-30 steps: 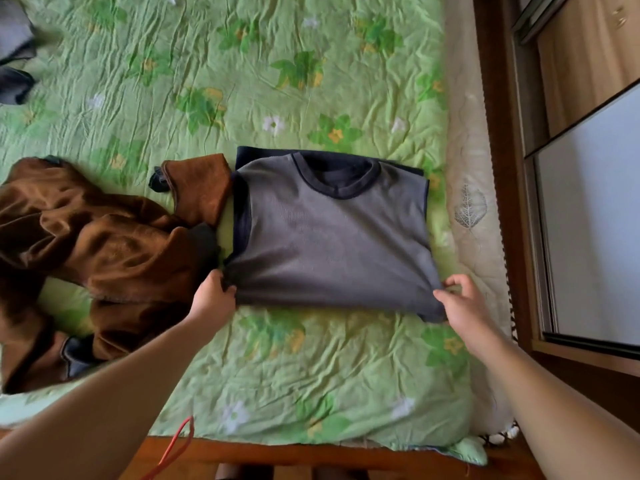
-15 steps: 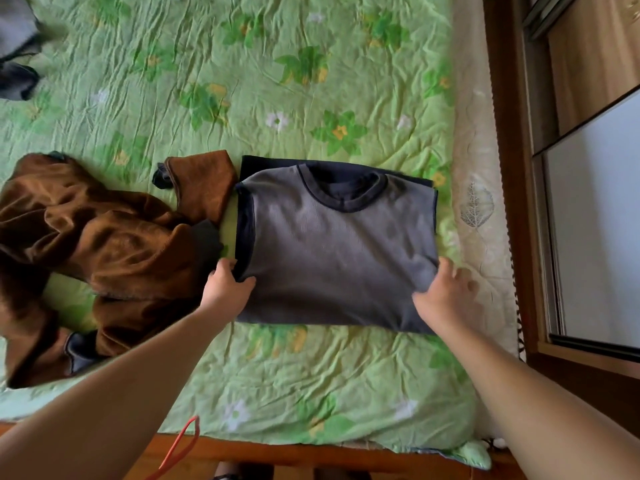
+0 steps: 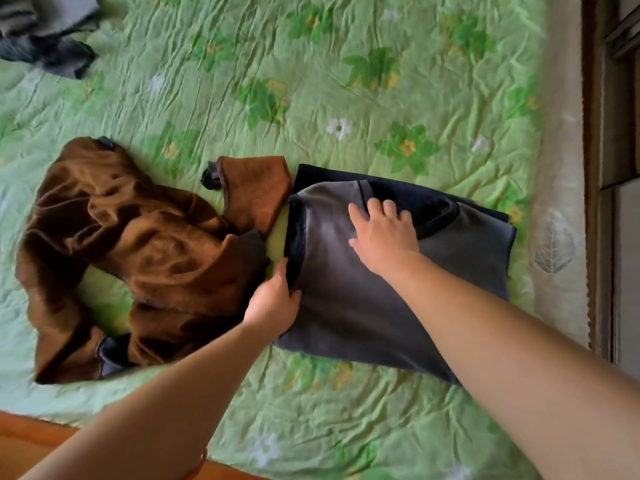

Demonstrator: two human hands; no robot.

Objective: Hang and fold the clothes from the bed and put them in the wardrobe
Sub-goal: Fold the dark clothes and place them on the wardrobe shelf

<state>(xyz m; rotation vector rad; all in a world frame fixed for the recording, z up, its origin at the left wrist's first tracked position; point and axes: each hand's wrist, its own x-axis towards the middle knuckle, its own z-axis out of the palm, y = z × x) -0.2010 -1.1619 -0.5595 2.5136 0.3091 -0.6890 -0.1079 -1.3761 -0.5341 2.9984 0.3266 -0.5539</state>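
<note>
The grey shirt (image 3: 363, 306) lies folded into a rough rectangle on the bed, on the right half of the green flowered bedcover (image 3: 346, 81) and near the bed's right side. Its front faces up: plain mid-grey cloth, fairly smooth, with a dark navy round collar (image 3: 436, 209) at the far end and a dark navy strip (image 3: 294, 237) showing along its left side, where a sleeve is turned under. More navy cloth shows beyond the collar at the far edge. The near hem is straight and reaches toward the foot of the picture, partly hidden by the right forearm.

The right hand (image 3: 381, 233) lies flat on the upper part of the shirt, palm down, fingers spread, their tips just short of the collar. The left hand (image 3: 273, 299) sits at the shirt's left edge, the thumb on top of the grey cloth and the index finger pointing along the edge; whether the other fingers are tucked under and pinching the fabric cannot be told.

Just beside the shirt on the left, a crumpled brown garment (image 3: 138, 244) with dark cuffs sprawls on the bedcover, one sleeve close to the shirt's navy strip. A heap of grey clothing (image 3: 45, 36) lies well apart in the far left corner.
</note>
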